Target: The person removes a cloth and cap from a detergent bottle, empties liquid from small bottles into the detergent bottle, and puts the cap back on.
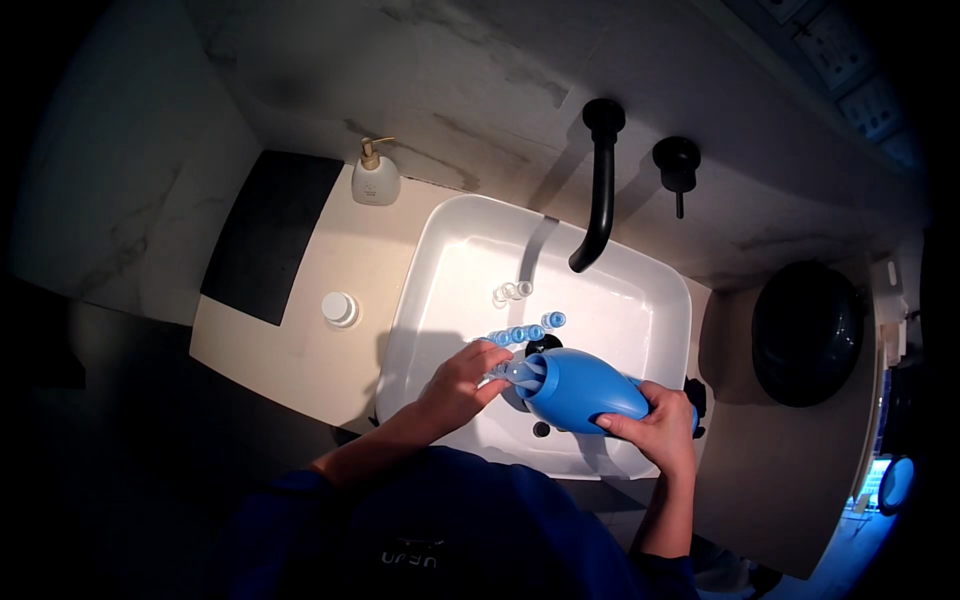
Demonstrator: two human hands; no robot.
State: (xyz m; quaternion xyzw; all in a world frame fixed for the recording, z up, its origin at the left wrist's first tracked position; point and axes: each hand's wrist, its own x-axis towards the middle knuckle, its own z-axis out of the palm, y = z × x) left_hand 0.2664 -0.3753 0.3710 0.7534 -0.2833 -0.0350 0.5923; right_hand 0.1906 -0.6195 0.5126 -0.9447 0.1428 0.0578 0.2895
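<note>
My right hand [655,425] grips the wide end of a blue bottle-shaped container [585,390], which lies tilted over the white sink [455,225]. Its open mouth faces my left hand [467,380], whose fingers are closed around a small clear piece [497,372] at the opening. A translucent tip [522,373] shows inside the mouth. Beyond my left hand, several small blue-tinted vials [517,335] stand in a row in the basin, with another blue one [554,320] at the end. Small clear vials [513,292] are farther back.
A black faucet [600,190] reaches over the basin from the wall, beside a black handle [677,165]. On the left counter are a soap dispenser [376,183], a white round jar [340,309] and a dark mat [275,235]. A black round object [808,333] is at the right.
</note>
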